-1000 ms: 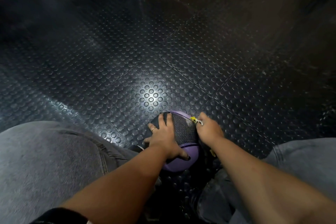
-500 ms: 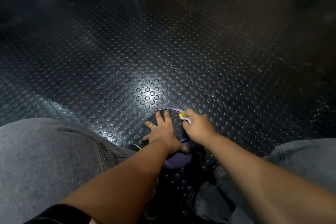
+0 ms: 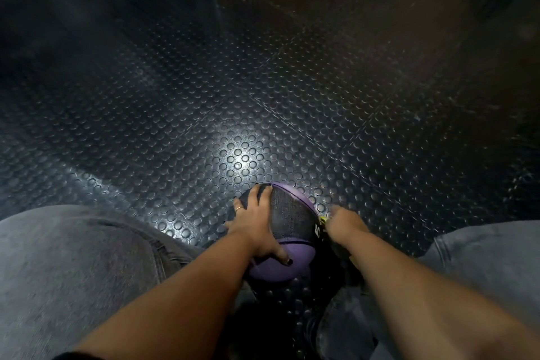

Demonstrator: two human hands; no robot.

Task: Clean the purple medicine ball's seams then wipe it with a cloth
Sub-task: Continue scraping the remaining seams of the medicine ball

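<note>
Resting on the studded rubber floor (image 3: 233,96), the purple medicine ball (image 3: 292,222) sits low in the head view, between the person's two knees in grey trousers: left leg (image 3: 73,272), right leg (image 3: 482,257). Ball surface: purple panels divided by dark seam lines, with a wide black textured band across the top; a white numeral, partly hidden, shows on the band's right end. Left hand (image 3: 257,225): laid over the ball's upper left side, fingers spread wide and lying along the curve, tips reaching the far edge of the black band; the thumb (image 3: 285,257) is stretched back onto the near purple panel. Palm in contact; it presses on the ball and grips no other thing. A ring (image 3: 238,208) sits on one of the outer fingers. Right hand (image 3: 344,225): against the ball's right side, fingers curled in around a small yellow-and-white tool (image 3: 323,219), of which only the tip shows past the knuckles. The tip is at, or just beside, the right edge of the black band; the hand is motion-blurred, so contact with a seam cannot be confirmed, nor what kind of tool it is. Both forearms are bare. A bright reflection lies on the floor studs just beyond the ball.
</note>
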